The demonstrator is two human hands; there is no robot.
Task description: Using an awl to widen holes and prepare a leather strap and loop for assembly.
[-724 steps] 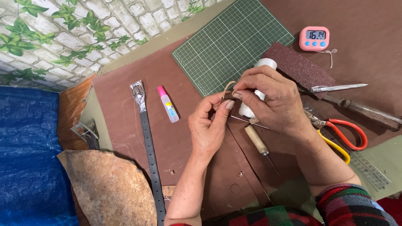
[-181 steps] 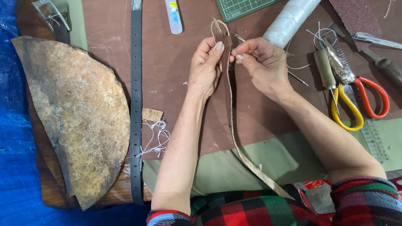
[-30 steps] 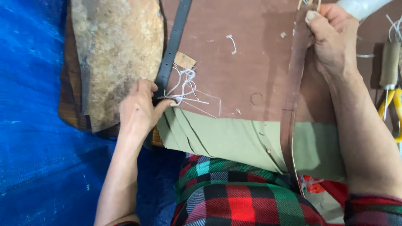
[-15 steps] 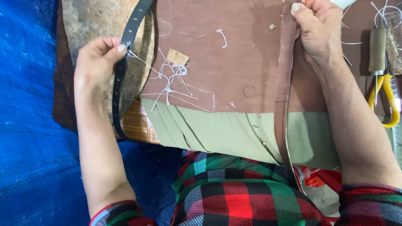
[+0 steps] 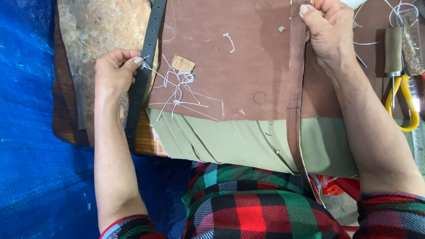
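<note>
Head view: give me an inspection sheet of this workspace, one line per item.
Surface: brown leather sheet over an olive cloth, on a wooden board.
Job's things: dark metal ruler; long brown leather strip hanging off the front edge.
Clutter: white thread scraps, small tan offcut, rough hide piece, awl, yellow-handled scissors.
Fingers: left hand grips the ruler; right hand pinches the strip near its top.
Cables: nothing seen.
Surroundings: blue tarp; plaid clothing.
</note>
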